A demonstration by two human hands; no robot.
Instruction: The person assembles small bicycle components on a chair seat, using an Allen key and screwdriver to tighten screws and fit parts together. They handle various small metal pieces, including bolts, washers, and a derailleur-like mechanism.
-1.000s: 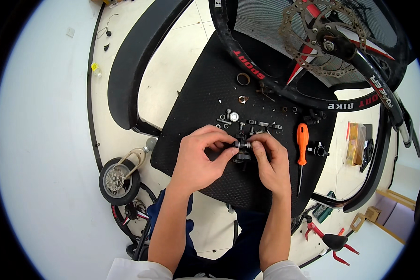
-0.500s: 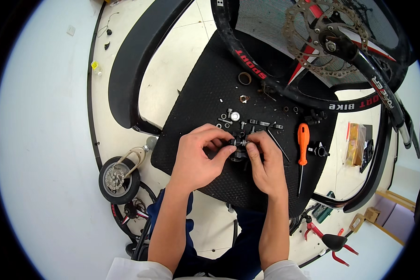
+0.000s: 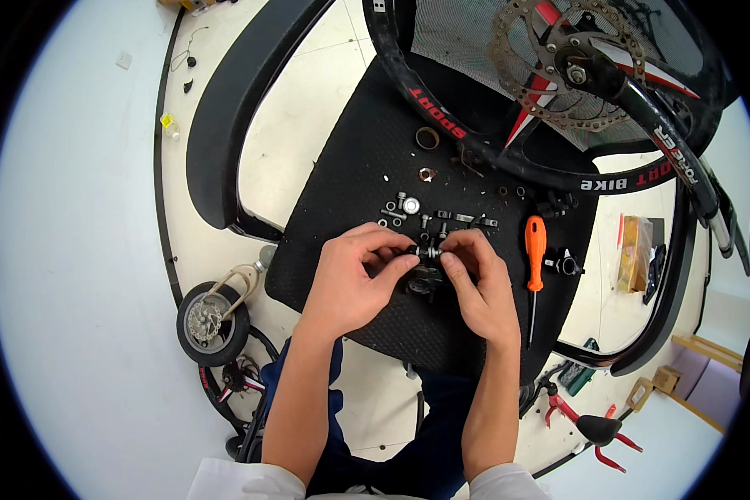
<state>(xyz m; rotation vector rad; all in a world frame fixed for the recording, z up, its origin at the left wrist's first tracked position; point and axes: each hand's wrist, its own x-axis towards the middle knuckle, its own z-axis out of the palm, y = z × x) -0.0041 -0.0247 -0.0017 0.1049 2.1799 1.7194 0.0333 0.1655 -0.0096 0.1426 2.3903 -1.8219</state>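
Over a black chair seat [image 3: 333, 192], my hands meet at a small bolt-like metal part [image 3: 427, 252], dark on one side and silver on the other. My left hand [image 3: 350, 279] pinches its dark end between thumb and fingertips. On the silver end, the thumb and forefinger of my right hand [image 3: 482, 292] are closed. Just below the fingertips sits a dark, rounded mechanical part [image 3: 425, 283], partly hidden by my hands. Beyond them lie loose bolts and nuts [image 3: 398, 210], a round silver piece [image 3: 412, 205] and a dark bracket [image 3: 467, 220].
An orange-handled screwdriver [image 3: 536, 243] lies right of my hands, beside a black clamp [image 3: 565, 263]. A bike wheel [image 3: 475, 150] with a brake disc [image 3: 508, 50] rests across the seat's far side. Armrests [image 3: 212, 158] flank the seat. A small wheel [image 3: 242, 337] stands on the floor at left.
The view has shifted slightly, so the seat and its contents appear a little further left. My fingers keep their pinch, with slightly more of the silver end showing between them.
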